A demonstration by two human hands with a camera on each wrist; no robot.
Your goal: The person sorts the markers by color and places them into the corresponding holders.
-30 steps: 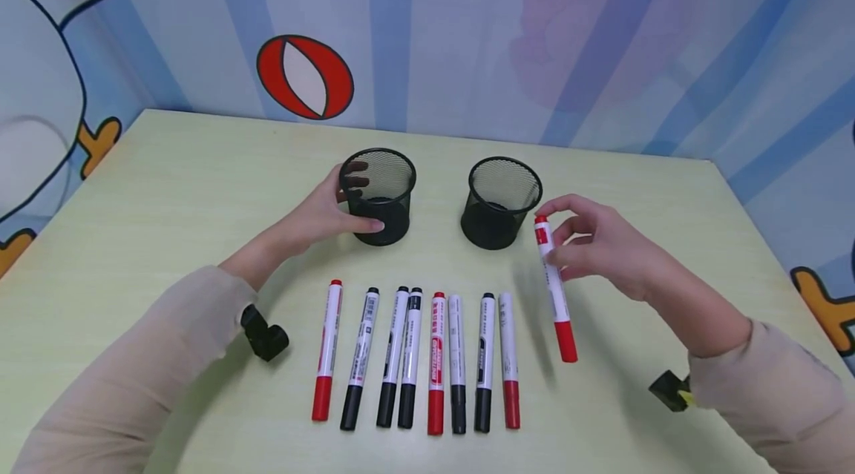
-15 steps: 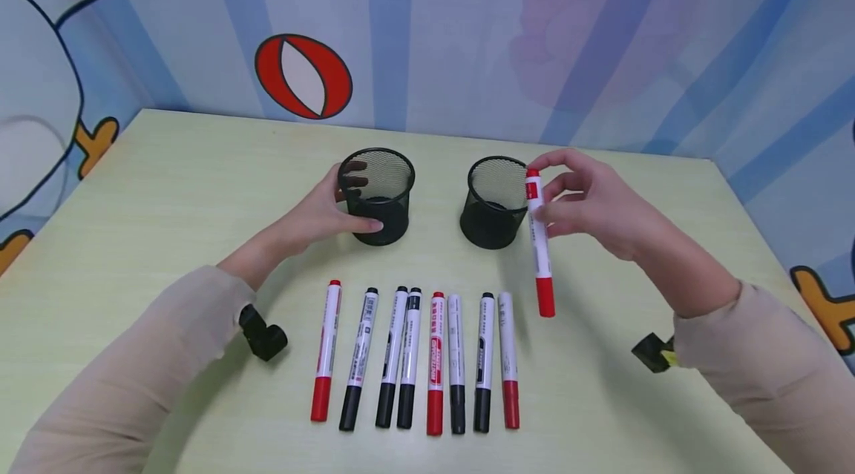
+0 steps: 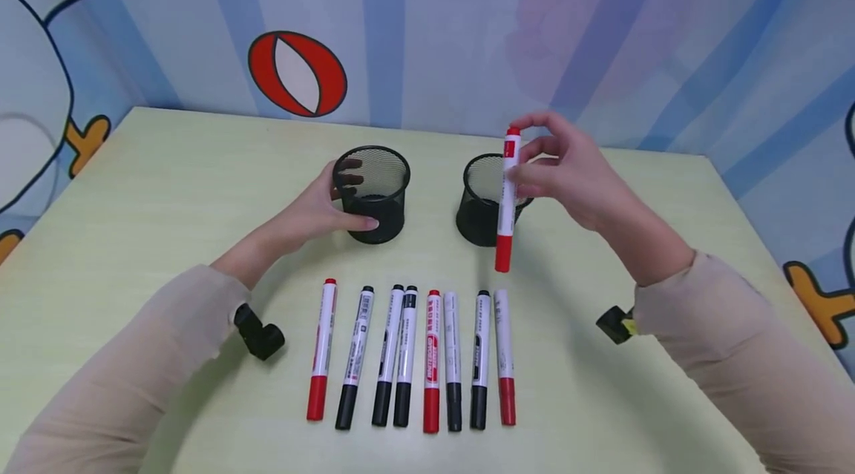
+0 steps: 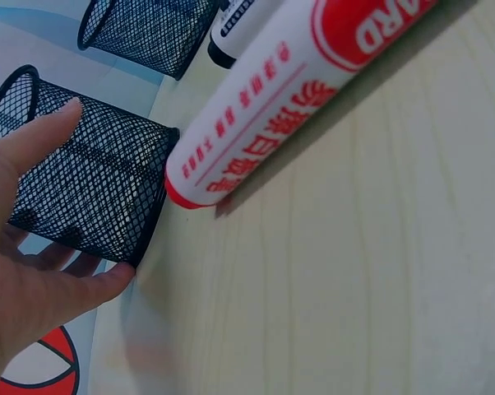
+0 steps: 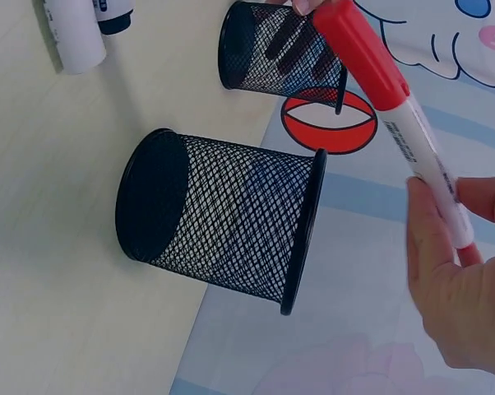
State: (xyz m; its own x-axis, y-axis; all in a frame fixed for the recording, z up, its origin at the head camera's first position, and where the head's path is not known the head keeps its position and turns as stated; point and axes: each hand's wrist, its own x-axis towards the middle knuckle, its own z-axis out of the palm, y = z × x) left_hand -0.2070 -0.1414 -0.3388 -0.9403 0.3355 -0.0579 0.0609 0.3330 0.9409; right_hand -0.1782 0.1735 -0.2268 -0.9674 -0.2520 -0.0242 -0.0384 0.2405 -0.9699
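My right hand [image 3: 561,170] pinches a red-capped whiteboard marker [image 3: 505,214], held nearly upright with its red cap down. In the head view the marker overlaps the right black mesh pen holder [image 3: 477,218]; the right wrist view shows it apart from that holder, out beyond the rim. My left hand [image 3: 307,211] grips the left mesh pen holder [image 3: 390,214], thumb in front and fingers behind the mesh. Both holders stand upright. In the left wrist view that thumb lies along the mesh holder [image 4: 99,173].
Several red and black markers lie in a row before the holders, among them a red marker [image 3: 432,363] and a black marker [image 3: 479,363]. A patterned backdrop [image 3: 441,29] rises behind the pale table [image 3: 200,162]. Small black cameras [image 3: 260,337] sit on the wrists.
My right hand has carried the marker up and left, from the right of the right holder to in front of it. My left hand keeps its grip on the left holder.
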